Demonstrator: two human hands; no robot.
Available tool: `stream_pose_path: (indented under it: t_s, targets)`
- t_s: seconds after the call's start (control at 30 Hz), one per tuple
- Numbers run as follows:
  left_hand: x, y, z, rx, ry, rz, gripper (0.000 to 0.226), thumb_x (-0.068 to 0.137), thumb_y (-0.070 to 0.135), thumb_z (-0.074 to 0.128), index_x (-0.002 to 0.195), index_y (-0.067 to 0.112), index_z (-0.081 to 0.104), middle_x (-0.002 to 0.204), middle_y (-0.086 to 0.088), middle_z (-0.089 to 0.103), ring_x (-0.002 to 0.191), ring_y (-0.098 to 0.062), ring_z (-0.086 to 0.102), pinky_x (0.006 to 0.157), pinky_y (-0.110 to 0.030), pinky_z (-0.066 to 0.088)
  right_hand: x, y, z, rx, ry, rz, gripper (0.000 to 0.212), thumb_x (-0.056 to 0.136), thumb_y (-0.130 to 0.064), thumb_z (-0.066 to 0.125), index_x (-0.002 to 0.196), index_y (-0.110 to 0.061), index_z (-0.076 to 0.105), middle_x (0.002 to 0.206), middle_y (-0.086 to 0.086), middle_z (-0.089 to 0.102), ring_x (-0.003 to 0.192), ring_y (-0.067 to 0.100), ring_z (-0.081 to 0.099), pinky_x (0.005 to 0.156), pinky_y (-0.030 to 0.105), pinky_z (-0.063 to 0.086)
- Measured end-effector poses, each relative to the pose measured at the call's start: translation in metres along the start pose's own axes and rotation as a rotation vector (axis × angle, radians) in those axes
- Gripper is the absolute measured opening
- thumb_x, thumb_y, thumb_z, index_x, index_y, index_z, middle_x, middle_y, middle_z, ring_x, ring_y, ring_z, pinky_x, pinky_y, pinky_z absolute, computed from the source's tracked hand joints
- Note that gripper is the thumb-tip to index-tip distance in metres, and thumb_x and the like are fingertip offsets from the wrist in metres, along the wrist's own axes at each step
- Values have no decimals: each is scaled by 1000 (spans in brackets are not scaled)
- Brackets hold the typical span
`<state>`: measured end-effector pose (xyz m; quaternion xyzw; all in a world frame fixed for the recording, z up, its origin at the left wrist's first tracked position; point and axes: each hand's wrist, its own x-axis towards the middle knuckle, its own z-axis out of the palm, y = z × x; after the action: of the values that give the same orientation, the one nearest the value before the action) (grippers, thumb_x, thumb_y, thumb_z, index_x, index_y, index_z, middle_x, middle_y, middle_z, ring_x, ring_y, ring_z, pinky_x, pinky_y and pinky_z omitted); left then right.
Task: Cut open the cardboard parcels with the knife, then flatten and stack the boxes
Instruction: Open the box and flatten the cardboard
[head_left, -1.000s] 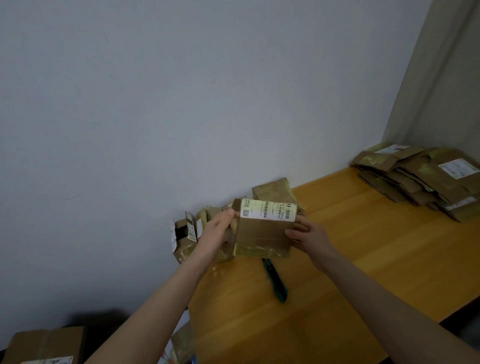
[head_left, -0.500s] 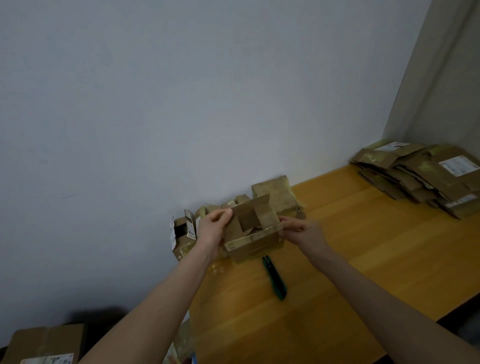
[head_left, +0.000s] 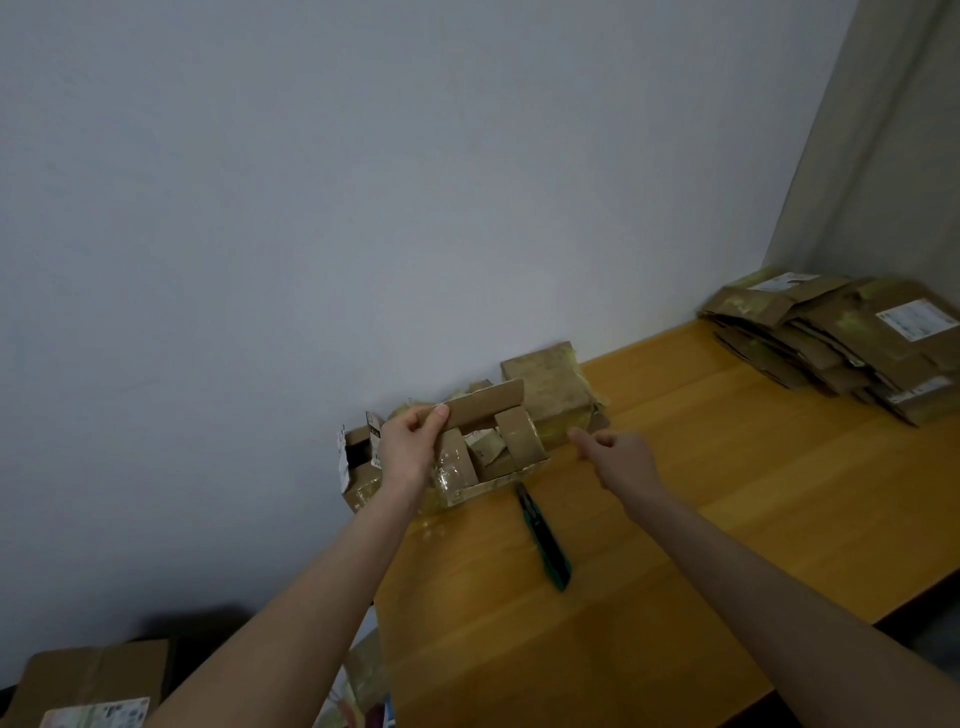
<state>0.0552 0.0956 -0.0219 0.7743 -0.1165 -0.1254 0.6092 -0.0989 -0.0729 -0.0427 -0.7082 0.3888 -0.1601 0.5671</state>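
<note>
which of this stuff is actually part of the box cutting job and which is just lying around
Job: open box in the left hand, knife, sealed parcel, flattened stack.
Lying about, it seems: carton on the floor, curtain.

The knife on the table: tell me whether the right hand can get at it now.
Probably yes. The knife lies uncovered on the table near the right hand, which holds nothing; the left hand grips the box.

Left hand (head_left: 408, 449): gripped a flap of the box (head_left: 519, 441).
Right hand (head_left: 621, 457): hovered beside it, empty.
Knife (head_left: 543, 540): lay on the table (head_left: 727, 493).
Stack (head_left: 831, 343): flattened cardboard, far right.
</note>
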Motion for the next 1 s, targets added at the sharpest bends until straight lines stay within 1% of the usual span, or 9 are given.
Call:
stream_pose_path:
  t_s: [0.1,0.17,0.33,0.47,0.6,0.73,0.83,0.9,1.0]
  targets:
    - [2,0,-2,24,3,33,16,96,20,58,98,9,69,80,-3,64,64,-10,56,46,-11,40,4,-6,-3,11,-10,15,19,90,-11,65,72,-8,66,74,-1,61,66,12,57,66,28,53]
    - [2,-2,-4,18,5,30,17,95,20,59,99,8,70,83,-5,66,67,-12,58,51,-16,44,6,-6,-4,39,-23,67,11,89,-2,64,82,-8,70,88,2,63,78,13,60,75,28,56]
    - [0,-7,-4,66,-8,36,16,94,21,61,101,10,70,82,-4,65,67,-12,56,58,-23,44,8,3,-6,-109,44,101,16,88,0,63,93,-11,74,94,4,68,86,18,65,84,37,57]
    - [-3,-8,-3,86,-25,52,17,94,21,61,102,10,71,81,-1,67,73,-13,59,68,-28,48,8,5,-6,-165,-16,90,28,88,-1,63,115,-8,68,112,6,65,103,19,60,89,31,51]
    - [-4,-7,-1,112,-45,66,10,93,24,62,94,18,71,82,0,68,79,-18,63,76,-33,52,5,5,-4,-57,40,70,9,88,-5,67,94,2,70,79,13,69,68,20,68,73,36,60]
    - [-5,-5,-1,133,-59,65,14,93,24,63,97,15,72,81,-1,68,75,-16,62,74,-33,52,2,7,-4,-334,65,-22,39,92,-35,62,71,-2,68,57,5,62,51,16,59,54,29,48]
    - [-6,-3,1,143,-54,82,16,92,25,63,98,13,72,78,-3,68,70,-16,60,65,-31,50,6,4,1,-544,-25,-40,25,98,-22,51,100,-9,72,94,10,71,63,16,58,50,24,38]
    - [-7,-2,2,148,-57,82,14,92,25,64,96,15,72,73,-1,66,64,-14,57,59,-28,45,5,0,6,-559,-65,-26,34,95,-6,49,124,-17,64,114,8,67,76,18,65,52,27,48]
    - [-8,1,4,154,-64,98,8,92,26,64,91,22,71,72,1,66,64,-14,57,61,-29,48,6,-3,7,-494,23,-16,20,94,-16,60,79,-15,74,73,4,71,66,17,69,67,37,60]
